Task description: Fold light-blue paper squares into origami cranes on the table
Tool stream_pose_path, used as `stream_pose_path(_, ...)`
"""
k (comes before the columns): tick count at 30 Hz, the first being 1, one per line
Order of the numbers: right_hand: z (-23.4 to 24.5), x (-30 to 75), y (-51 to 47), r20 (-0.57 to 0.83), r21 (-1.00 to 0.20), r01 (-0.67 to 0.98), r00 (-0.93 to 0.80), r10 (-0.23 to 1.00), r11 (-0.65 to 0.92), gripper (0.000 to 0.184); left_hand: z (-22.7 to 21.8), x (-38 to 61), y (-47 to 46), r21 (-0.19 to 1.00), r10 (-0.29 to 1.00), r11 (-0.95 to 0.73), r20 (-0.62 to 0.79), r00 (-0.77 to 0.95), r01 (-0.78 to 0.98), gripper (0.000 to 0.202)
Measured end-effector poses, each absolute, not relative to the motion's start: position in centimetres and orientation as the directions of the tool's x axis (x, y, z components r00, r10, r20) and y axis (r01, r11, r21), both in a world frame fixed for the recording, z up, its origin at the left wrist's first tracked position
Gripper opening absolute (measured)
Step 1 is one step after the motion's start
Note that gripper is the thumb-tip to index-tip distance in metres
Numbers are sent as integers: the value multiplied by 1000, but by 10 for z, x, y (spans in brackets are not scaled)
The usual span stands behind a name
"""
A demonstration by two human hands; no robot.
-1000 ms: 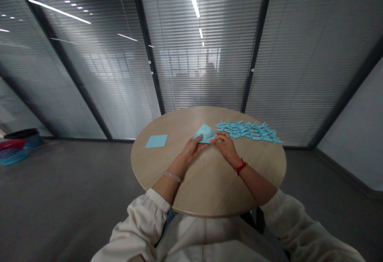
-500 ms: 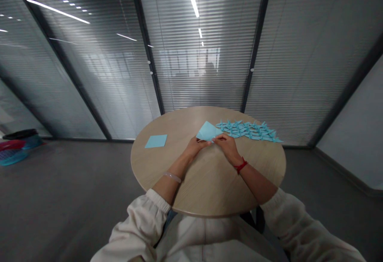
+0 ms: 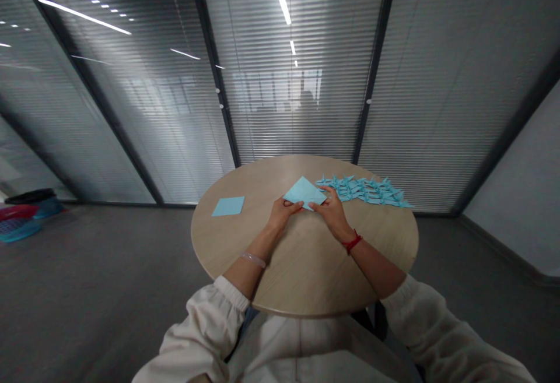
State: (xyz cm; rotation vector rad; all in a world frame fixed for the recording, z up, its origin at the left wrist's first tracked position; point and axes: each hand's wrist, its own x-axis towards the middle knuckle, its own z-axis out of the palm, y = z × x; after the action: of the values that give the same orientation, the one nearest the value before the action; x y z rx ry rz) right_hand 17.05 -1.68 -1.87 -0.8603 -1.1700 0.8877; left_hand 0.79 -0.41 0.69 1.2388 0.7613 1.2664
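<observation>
A light blue sheet of origami paper [image 3: 305,190] is held between my two hands, turned so that one corner points away from me. My left hand [image 3: 282,211] grips its left side, with the thumb on top near the lower edge. On the right side my right hand [image 3: 331,210] pinches the sheet, thumb on the near edge and fingers by the right corner. Just beyond the right hand lie several blue folded paper cranes [image 3: 363,189] in close rows. Further left rests blue paper [image 3: 228,206], flat; whether it is one sheet or a stack I cannot tell.
The round wooden table [image 3: 297,278] stands before me, with glass panels and blinds [image 3: 293,132] behind it. Red and blue baskets [image 3: 20,222] sit on the floor at the far left. A white wall [image 3: 520,196] rises at the right.
My right hand has spread its fingers along the sheet's right side, and my left thumb has come onto the paper. The sheet now shows a fuller diamond shape.
</observation>
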Motion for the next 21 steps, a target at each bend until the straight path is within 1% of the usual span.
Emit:
stream_pose_path(2, -19, 171, -17, 381, -914, -73, 177, 907, 398, 65, 7, 7, -5, 952, 959, -148, 204, 196, -268, 37)
stream_pose_path(4, -19, 171, -17, 384, -920, -8, 181, 905, 392, 53, 8, 7, -5, 949, 958, -156, 212, 191, -273, 37)
stream_pose_path(6, -18, 172, -18, 386, -922, 42, 151, 910, 384, 41, 8, 7, -6, 946, 957, -168, 224, 186, -278, 37)
stream_pose_path(7, -17, 172, -18, 382, -924, 55, 135, 914, 378, 38, 8, 6, -6, 945, 956, -172, 227, 183, -277, 37)
stream_pose_path(14, -13, 172, -23, 357, -934, 59, 107, 928, 353, 42, 5, 5, 0, 953, 954, -189, 235, 187, -235, 38)
stream_pose_path(18, -12, 174, -23, 310, -948, 91, 64, 949, 304, 41, 8, 3, -1, 965, 933, -199, 240, 267, -171, 38)
stream_pose_path(21, -13, 176, -22, 291, -952, 118, 73, 954, 281, 41, 11, 3, -4, 963, 924, -187, 239, 300, -193, 39)
